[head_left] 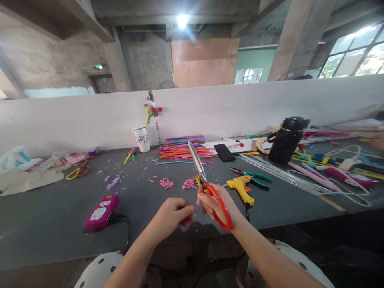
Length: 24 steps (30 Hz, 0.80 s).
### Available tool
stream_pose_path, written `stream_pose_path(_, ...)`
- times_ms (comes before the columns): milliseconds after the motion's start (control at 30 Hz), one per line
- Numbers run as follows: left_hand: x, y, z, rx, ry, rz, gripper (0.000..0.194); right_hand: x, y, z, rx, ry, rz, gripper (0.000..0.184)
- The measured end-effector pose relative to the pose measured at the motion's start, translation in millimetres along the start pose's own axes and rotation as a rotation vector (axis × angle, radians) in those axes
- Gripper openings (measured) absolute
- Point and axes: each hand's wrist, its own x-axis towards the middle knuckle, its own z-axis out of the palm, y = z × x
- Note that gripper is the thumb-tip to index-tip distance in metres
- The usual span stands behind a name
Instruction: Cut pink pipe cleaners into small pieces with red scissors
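Observation:
My right hand (pixel 219 200) is wrapped round a pair of scissors (pixel 196 160), with the blades pointing up and away and the orange-red handle over the palm. A short pink piece (pixel 198 201) shows at its fingertips. Beside it, close to the table's front edge, my left hand (pixel 174 212) is closed, thumb against the curled fingers; whatever they may hold is hidden. Just beyond the hands lie two loose piles of short pink pieces, a left pile (pixel 167 183) and a right pile (pixel 189 184). Behind these is a bundle of coloured pipe cleaners (pixel 183 152).
To the right lie a yellow glue gun (pixel 241 187), teal-handled pliers (pixel 259 182) and a black phone (pixel 224 152). A black thermos (pixel 286 142) stands farther right. Leftward are a white cup (pixel 141 140), a magenta corded device (pixel 102 212) and another pair of scissors (pixel 78 173).

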Motion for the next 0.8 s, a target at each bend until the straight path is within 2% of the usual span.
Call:
stream_pose_path(67,1.8,1.9,-0.4,-0.054,0.064,0.029,0.007,0.0,1.9,-0.5,-0.044,-0.005,0.013,0.009)
stream_pose_path(333,1.2,5.2,8.8,-0.132,0.135,0.033,0.005,-1.9,0.6,4.6,-0.193,-0.015,0.058,0.011)
stream_pose_path(467,1.0,7.3,3.2,-0.208,0.249,0.051,0.008,-1.4,-0.4,0.7,-0.235,0.051,0.008,0.021)
stream_pose_path(567,0.5,10.0,-7.0,-0.335,0.328,0.117,0.01,-4.7,-1.1,-1.6,-0.481,0.082,-0.093,0.026)
stream_pose_path(667,-1.4,12.5,-15.2,-0.446,0.402,0.184,0.01,-11.5,0.5,0.0,-0.801,0.061,-0.174,0.025)
stream_pose_path(800,-4.7,15.1,-17.7,-0.528,0.47,0.254,0.007,-19.0,8.8,3.6,-1.111,0.034,-0.201,0.025)
